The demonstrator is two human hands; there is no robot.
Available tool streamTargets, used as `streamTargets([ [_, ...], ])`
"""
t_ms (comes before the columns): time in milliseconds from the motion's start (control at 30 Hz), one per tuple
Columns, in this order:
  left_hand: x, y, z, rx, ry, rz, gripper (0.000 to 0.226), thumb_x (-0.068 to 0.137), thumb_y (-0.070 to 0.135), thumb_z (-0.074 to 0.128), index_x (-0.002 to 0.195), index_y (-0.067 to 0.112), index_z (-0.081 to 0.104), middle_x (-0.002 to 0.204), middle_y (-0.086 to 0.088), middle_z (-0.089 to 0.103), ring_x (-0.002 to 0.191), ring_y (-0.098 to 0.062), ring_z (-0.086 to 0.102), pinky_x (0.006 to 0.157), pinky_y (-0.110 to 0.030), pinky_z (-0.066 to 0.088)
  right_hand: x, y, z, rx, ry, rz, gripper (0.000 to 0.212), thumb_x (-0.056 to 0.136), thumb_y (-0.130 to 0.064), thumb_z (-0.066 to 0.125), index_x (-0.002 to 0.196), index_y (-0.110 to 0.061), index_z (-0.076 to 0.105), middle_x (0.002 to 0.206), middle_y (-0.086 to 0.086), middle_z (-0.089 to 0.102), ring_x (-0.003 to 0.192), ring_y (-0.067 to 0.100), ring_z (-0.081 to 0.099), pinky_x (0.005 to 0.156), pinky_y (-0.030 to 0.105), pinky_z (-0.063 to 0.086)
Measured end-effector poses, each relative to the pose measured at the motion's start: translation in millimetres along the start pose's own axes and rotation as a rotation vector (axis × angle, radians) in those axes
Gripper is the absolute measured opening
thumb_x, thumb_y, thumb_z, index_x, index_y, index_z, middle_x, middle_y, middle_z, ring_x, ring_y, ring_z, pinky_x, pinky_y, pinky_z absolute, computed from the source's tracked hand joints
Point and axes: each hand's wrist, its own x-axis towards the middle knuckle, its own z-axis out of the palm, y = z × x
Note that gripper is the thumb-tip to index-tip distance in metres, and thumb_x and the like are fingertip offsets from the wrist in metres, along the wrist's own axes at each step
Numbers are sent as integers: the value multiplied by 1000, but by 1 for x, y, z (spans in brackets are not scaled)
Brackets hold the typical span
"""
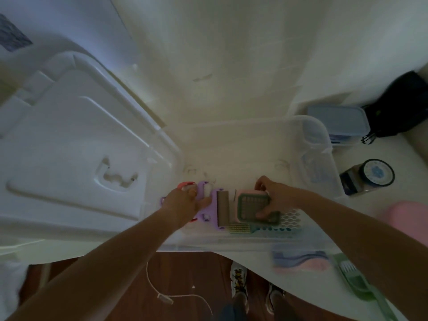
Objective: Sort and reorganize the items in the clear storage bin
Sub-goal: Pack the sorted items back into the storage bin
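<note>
Lining flat kitchen pieces along the near wall of the clear storage bin (320, 144), on a white table (231, 54). Left hand (185, 202) resting on a purple slicer frame (212, 205), fingers curled at its edge, grasp not clearly visible. Right hand (275, 195) pinching a green grid insert (252, 206), seated over a pink piece beside the frame. Roughly midway, judging by layout: bin floor mostly bare beyond this row. Not yet packed: blue lidded container (338, 119), jar (368, 177), striped cloth (301, 262), green tool (356, 281). White lid (69, 147) off, lying to the left.
</note>
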Motion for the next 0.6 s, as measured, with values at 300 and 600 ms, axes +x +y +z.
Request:
streamTargets([
  [300, -58, -29, -71, -8, 117, -128, 74, 98, 19, 45, 157, 34, 2, 158, -21, 17, 112, -36, 61, 88, -41, 51, -39, -43, -22, 80, 482, 15, 42, 78, -30, 79, 104, -18, 48, 95, 1, 65, 91, 22, 64, 70, 28, 43],
  [600, -74, -2, -148, -22, 667, -9, 105, 34, 4, 76, 133, 24, 46, 106, -23, 64, 39, -34, 58, 36, -24, 36, -184, -32, -51, 685, 983, -77, 36, 76, -29, 81, 103, -19, 61, 94, -2, 72, 88, 19, 70, 81, 48, 59],
])
